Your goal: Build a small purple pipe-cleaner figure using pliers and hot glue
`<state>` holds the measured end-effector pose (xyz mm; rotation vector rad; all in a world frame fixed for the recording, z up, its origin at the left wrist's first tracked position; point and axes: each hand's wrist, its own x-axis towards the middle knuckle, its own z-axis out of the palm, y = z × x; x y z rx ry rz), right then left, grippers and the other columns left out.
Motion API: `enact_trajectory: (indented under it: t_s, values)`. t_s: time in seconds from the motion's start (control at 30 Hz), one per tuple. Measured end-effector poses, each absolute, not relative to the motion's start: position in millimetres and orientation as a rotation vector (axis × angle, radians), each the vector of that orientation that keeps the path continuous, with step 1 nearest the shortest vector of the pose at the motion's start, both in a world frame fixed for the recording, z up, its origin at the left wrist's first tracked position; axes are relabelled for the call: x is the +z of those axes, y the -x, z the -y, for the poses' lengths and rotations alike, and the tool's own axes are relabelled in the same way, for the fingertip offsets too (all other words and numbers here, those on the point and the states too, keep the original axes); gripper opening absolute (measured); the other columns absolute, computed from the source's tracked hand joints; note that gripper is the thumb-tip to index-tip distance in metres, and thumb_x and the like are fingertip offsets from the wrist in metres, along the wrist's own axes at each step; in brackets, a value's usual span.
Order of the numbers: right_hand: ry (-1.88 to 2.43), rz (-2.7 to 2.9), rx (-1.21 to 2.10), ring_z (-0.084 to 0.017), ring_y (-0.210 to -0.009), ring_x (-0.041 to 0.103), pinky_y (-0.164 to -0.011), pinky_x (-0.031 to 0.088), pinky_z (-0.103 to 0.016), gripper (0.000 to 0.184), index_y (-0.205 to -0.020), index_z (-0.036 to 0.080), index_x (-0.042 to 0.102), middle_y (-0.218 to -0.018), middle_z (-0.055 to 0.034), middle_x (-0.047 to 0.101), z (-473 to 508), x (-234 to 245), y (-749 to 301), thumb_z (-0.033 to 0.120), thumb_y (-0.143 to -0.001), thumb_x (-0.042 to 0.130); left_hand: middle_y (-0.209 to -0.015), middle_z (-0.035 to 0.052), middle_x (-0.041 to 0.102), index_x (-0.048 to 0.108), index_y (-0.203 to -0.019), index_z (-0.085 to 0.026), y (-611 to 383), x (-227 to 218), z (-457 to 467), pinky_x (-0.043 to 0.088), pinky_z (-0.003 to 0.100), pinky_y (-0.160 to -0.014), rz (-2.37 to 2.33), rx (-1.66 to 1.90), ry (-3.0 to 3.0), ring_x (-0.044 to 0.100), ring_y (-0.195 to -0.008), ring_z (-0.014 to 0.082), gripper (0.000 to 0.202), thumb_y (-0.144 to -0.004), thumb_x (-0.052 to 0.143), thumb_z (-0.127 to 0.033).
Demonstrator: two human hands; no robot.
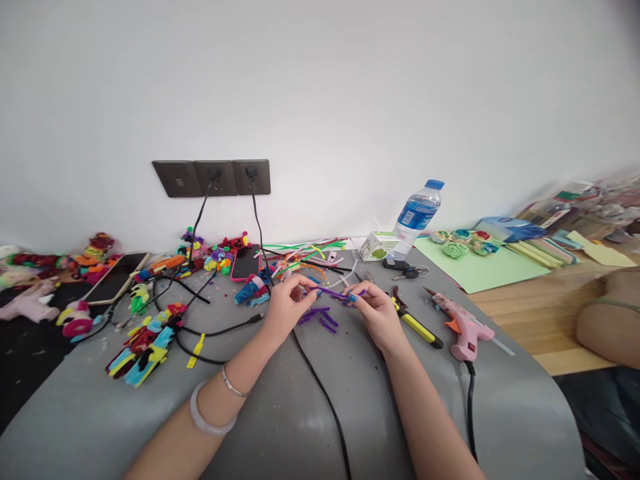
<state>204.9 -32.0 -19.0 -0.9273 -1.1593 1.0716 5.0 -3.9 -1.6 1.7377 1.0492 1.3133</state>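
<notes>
A thin purple pipe cleaner stretches between my two hands above the grey table. My left hand pinches one end between thumb and fingertips. At the other end, my right hand grips it with thumb and index finger. Just below lie several short purple pipe cleaner pieces, some looking folded. Close to my right forearm rests a yellow and black utility knife, its near end partly hidden by my hand. Behind my hands is a loose bundle of coloured pipe cleaners.
A pink glue gun lies at right, its cord trailing forward. A tilted water bottle, a drink carton and keys stand or lie behind. Left are colourful pipe cleaner figures, phones and black cables. Another person's limb shows far right.
</notes>
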Motion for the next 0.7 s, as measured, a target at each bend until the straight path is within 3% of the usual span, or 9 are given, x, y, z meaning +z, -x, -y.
enact_trajectory:
  t_s: [0.33, 0.5, 0.7]
  values:
    - [0.973, 1.152, 1.056, -0.015, -0.069, 0.056, -0.064, 0.046, -0.028, 0.031, -0.074, 0.022, 0.067, -0.084, -0.004, 0.07, 32.2, -17.6, -204.7, 0.05, -0.072, 0.08, -0.075, 0.0004, 0.064, 0.068, -0.086, -0.019, -4.6, -2.3, 3.6, 0.045, 0.022, -0.056, -1.013, 1.273, -1.736, 0.053, -0.059, 0.0106, 0.01, -0.078, 0.064, -0.02]
    - [0.983, 1.157, 1.052, -0.016, -0.069, 0.057, -0.065, 0.047, -0.029, 0.03, -0.073, 0.023, 0.068, -0.082, -0.0042, 0.07, 32.3, -17.7, -204.7, 0.051, -0.073, 0.079, -0.09, 0.0049, 0.07, 0.07, -0.094, -0.019, -4.2, -3.5, 3.9, 0.053, 0.025, -0.063, -0.927, 1.282, -1.735, 0.063, -0.07, 0.0138, 0.014, -0.082, 0.063, -0.021]
    - [0.985, 1.178, 1.046, -0.019, -0.074, 0.06, -0.068, 0.049, -0.03, 0.03, -0.071, 0.023, 0.067, -0.078, -0.0043, 0.07, 32.4, -17.8, -204.6, 0.051, -0.073, 0.078, -0.085, 0.005, 0.069, 0.072, -0.093, -0.019, -3.8, -4.5, 3.7, 0.054, 0.026, -0.064, -0.895, 1.312, -1.768, 0.065, -0.069, 0.0142, 0.013, -0.084, 0.063, -0.022]
